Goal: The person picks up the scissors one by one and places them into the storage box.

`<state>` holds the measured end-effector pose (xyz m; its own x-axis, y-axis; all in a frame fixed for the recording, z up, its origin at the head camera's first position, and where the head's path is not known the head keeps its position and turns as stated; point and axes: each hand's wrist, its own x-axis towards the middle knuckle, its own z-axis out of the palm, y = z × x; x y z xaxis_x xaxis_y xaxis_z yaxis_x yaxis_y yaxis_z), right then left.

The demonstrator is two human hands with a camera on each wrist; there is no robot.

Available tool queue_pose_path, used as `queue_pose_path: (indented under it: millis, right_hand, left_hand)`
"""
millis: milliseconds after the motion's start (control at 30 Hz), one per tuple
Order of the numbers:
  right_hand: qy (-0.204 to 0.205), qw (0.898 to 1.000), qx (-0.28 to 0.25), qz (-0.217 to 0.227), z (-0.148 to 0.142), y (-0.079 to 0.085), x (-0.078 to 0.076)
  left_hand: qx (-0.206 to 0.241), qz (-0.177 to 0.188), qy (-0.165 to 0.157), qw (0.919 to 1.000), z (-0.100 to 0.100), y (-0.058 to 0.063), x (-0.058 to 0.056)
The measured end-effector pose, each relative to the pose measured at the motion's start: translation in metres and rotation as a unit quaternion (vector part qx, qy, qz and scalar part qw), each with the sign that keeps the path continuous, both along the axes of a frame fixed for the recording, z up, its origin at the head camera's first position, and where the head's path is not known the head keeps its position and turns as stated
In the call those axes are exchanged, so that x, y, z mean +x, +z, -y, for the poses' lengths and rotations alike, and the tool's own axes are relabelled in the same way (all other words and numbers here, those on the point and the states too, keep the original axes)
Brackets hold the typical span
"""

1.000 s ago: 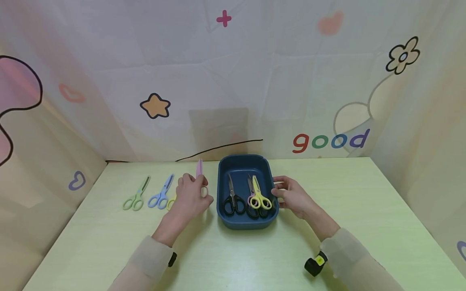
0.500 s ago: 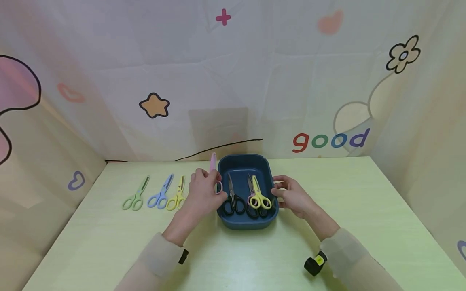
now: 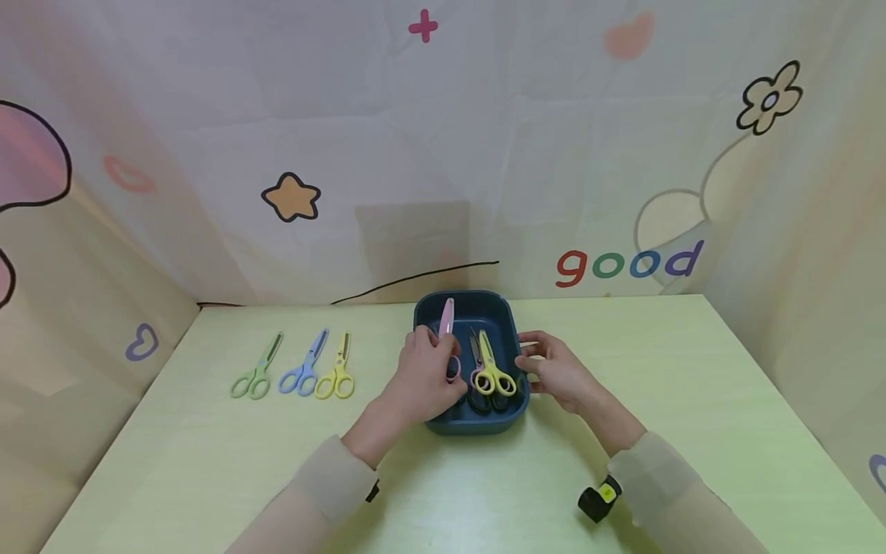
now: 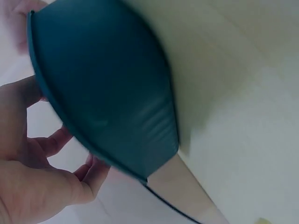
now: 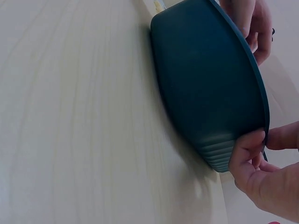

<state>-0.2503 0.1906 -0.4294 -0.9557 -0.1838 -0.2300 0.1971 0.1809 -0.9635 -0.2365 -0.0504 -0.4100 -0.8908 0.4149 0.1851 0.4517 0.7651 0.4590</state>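
Note:
My left hand (image 3: 422,377) pinches a pair of pink scissors (image 3: 447,317) above the left half of a dark blue box (image 3: 477,428), the blades pointing away from me. In the left wrist view the box's outer wall (image 4: 103,88) hides the scissors. My right hand (image 3: 562,375) grips the box's right rim; thumb and fingers (image 5: 247,149) pinch it in the right wrist view. Inside the box, yellow scissors (image 3: 487,355) lie over black-handled scissors (image 3: 478,400) and a pink handle. Other black-handled scissors there are now hidden by my left hand.
Left of the box, green scissors (image 3: 259,369), blue scissors (image 3: 308,365) and yellow scissors (image 3: 340,369) lie in a row on the pale table (image 3: 173,462). A printed curtain (image 3: 415,138) stands behind the table's back edge.
My left hand has carried the pink scissors rightward, from the table left of the box to over the box. The yellow scissors in the row have come into full view. My right hand stays put.

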Motion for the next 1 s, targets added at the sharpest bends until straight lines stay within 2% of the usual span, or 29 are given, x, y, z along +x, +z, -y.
queue_pose_path:
  millis: [100,300,500,800,1000]
  right_hand:
    - [0.000,1.000,0.001,-0.002,0.000,0.000,0.000]
    - [-0.002,1.000,0.004,-0.001,0.001,0.000,-0.001]
    - [-0.003,1.000,0.006,0.003,-0.001,0.000,-0.001]
    - [-0.002,1.000,0.011,0.005,-0.001,0.000,-0.001]
    - [-0.001,1.000,0.006,0.010,-0.001,0.001,-0.001]
  left_hand:
    - [-0.036,0.011,-0.009,0.9993,-0.006,-0.003,0.001]
    - [-0.085,0.030,-0.007,0.9959,-0.012,-0.008,-0.001]
    - [-0.137,0.012,-0.003,0.9905,-0.019,-0.014,-0.001]
    - [-0.162,0.044,0.010,0.9857,-0.025,-0.014,-0.001]
    - [-0.201,0.066,0.010,0.9774,-0.027,-0.013,-0.002]
